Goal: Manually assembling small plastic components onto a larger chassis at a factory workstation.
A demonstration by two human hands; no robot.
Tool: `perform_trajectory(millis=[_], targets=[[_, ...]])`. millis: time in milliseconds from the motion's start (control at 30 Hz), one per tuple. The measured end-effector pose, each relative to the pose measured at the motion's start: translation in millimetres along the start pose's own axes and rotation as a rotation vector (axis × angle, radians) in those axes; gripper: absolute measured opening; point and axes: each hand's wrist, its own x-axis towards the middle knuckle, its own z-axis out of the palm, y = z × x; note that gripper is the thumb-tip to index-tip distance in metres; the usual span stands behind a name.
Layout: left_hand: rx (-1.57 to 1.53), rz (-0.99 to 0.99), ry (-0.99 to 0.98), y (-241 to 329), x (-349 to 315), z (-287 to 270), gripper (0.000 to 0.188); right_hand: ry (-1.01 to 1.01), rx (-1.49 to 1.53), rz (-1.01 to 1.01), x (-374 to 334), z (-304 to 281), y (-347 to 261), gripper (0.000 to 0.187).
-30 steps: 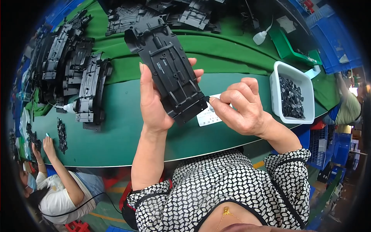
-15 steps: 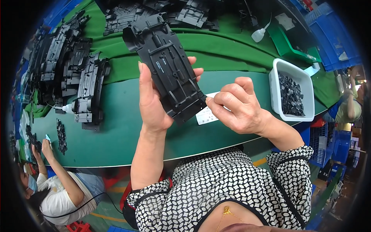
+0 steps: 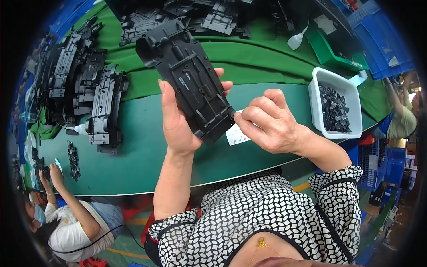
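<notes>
A long black moulded plastic part (image 3: pixel 192 84) is tilted above the table, its ribbed side facing up. My left hand (image 3: pixel 180 129) is closed around it, thumb along the near left edge and fingertips showing past the right edge. My right hand (image 3: pixel 269 122) is closed in a pinch at the part's lower right corner. Whatever sits between those fingertips is mostly hidden; only something small and dark shows there. Beneath the corner, a white printed card (image 3: pixel 238 135) lies on the green table (image 3: pixel 147 171).
A white bin (image 3: pixel 315 104) of small black pieces stands right. Stacked black parts (image 3: pixel 104 104) fill the left, with more at the back on green cloth (image 3: pixel 249 58). A white squeeze bottle (image 3: pixel 294 42) and green tray (image 3: pixel 327 51) are behind. Another person (image 3: pixel 75 218) works at left.
The view has shifted slightly. Both hands keep nearly the same places on the black plastic part, my right fingertips still at its lower right corner.
</notes>
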Motion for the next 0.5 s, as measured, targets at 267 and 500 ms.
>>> perform_trajectory(millis=[267, 500], targets=[[-0.002, 0.187, -0.035, 1, -5, 5, 0.083, 0.04, 0.961, 0.86, -10, -16, -11, 0.011], [0.063, 0.237, -0.141, -3, -7, 5, 0.087, -0.083, 1.502, 1.158, -11, -2, -22, 0.027]])
